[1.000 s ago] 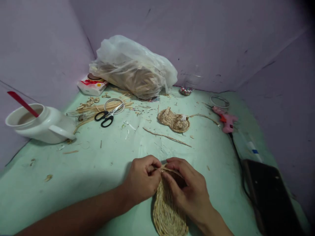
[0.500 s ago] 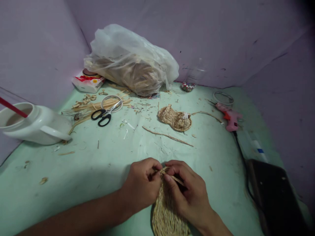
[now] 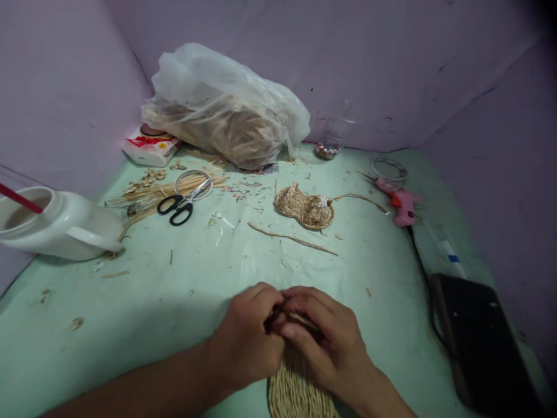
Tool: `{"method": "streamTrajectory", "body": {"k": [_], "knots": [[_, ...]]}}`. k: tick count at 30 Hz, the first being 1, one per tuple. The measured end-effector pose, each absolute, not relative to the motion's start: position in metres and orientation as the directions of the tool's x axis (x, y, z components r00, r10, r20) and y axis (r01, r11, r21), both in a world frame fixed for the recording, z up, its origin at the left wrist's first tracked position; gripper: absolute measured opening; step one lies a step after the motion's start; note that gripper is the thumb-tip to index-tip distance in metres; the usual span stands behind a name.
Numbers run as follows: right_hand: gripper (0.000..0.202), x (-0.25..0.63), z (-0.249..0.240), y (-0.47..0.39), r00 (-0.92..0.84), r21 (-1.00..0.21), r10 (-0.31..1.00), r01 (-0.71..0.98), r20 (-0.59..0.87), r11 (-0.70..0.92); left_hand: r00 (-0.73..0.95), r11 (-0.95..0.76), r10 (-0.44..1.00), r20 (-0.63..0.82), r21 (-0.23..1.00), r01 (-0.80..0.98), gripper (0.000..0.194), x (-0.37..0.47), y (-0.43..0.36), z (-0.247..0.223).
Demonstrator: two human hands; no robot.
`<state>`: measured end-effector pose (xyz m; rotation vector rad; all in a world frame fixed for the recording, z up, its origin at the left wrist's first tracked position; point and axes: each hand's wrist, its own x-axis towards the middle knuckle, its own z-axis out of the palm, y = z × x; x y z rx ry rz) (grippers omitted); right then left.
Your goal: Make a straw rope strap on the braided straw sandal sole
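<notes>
A flat piece of coiled straw cord [image 3: 300, 386] lies at the bottom centre, its upper end covered by my fingers. My left hand [image 3: 252, 331] is closed at the left of that end, fingers curled in a pinch. From the right, my right hand [image 3: 326, 337] closes its thumb and fingers on the same end, with a bit of cord showing between them. The fingertips of both hands meet, and what lies between them is mostly hidden. Beyond the hands rests a smaller woven straw piece [image 3: 304, 208] with white beads and a cord tail.
Black-handled scissors [image 3: 181, 208] lie over straw strips at the left. A white jug [image 3: 82, 223] stands far left, a plastic bag [image 3: 230, 116] at the back. On the right are a pink glue gun [image 3: 402, 206] and a dark phone-like object [image 3: 483, 337]. A loose cord [image 3: 293, 238] lies mid-table.
My fingertips have come closer together and now cover the upper end of the straw piece, which showed between them before. The camera view has shifted slightly.
</notes>
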<state>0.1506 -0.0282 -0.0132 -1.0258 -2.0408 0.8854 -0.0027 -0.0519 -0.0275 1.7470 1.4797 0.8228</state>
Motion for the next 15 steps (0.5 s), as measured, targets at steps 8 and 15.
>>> {"method": "streamTrajectory", "body": {"k": [8,15], "knots": [[0.007,0.185,-0.009,-0.036,0.143,-0.867,0.964,0.480,0.226,0.132,-0.110,0.110,0.991,-0.072,0.913,0.394,0.004,-0.008,-0.032,-0.024],[0.034,0.176,-0.028,-0.032,-0.067,-0.770,0.974,0.602,0.215,0.211,-0.194,0.237,0.964,-0.184,0.922,0.306,0.009,-0.009,-0.023,-0.021]]}}
